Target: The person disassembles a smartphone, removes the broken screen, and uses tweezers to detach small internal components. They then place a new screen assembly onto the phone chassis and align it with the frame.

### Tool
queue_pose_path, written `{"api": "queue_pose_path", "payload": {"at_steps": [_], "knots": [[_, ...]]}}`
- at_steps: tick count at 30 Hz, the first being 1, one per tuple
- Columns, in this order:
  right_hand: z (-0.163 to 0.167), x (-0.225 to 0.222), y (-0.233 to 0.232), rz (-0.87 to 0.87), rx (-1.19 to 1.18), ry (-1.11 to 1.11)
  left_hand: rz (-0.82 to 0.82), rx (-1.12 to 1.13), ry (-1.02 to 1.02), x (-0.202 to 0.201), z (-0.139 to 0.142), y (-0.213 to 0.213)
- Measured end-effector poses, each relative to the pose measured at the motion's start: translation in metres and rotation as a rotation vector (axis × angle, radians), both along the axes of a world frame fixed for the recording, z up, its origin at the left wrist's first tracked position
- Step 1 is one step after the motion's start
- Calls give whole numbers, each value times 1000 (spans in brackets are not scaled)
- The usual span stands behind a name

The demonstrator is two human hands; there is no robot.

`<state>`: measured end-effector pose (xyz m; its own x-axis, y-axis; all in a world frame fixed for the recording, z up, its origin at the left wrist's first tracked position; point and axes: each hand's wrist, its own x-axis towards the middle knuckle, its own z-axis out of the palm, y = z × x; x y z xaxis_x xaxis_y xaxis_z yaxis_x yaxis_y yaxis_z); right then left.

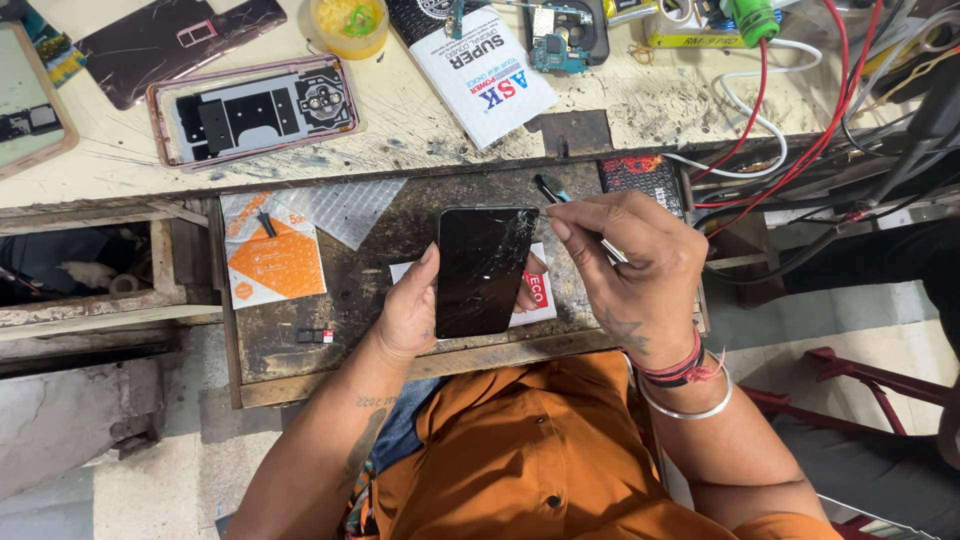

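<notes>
My left hand (412,310) cradles a black smartphone (483,268) from below and the left, thumb on its left edge, fingertips showing at its right edge. The phone's glass is cracked at the upper right corner. My right hand (625,265) pinches a thin metal tool (560,196) with a dark flat tip, and its fingertips rest at the phone's upper right corner. Both hands hover over an open wooden drawer (350,260).
In the drawer lie an orange-and-white packet (272,258), a clear textured sheet (345,210) and a small white card under the phone. On the scratched workbench (420,120) above sit an opened phone frame (255,110), a yellow cup (348,25), a white packet (485,75), circuit boards, and red and white cables at right.
</notes>
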<state>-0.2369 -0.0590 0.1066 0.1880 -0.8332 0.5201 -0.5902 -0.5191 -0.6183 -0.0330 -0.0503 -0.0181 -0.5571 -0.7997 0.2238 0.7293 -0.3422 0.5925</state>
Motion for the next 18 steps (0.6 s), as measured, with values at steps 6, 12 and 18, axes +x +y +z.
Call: {"api": "queue_pose_path", "payload": {"at_steps": [6,12,18], "knots": [[-2,0,1,-37,-22,19,-11,9,10,0,-3,0],[-3,-2,2,-34,-23,27,-16,9,8,-1,-7,1],[-4,-3,3,-39,-23,33,-29,10,12,-1,-8,1]]}}
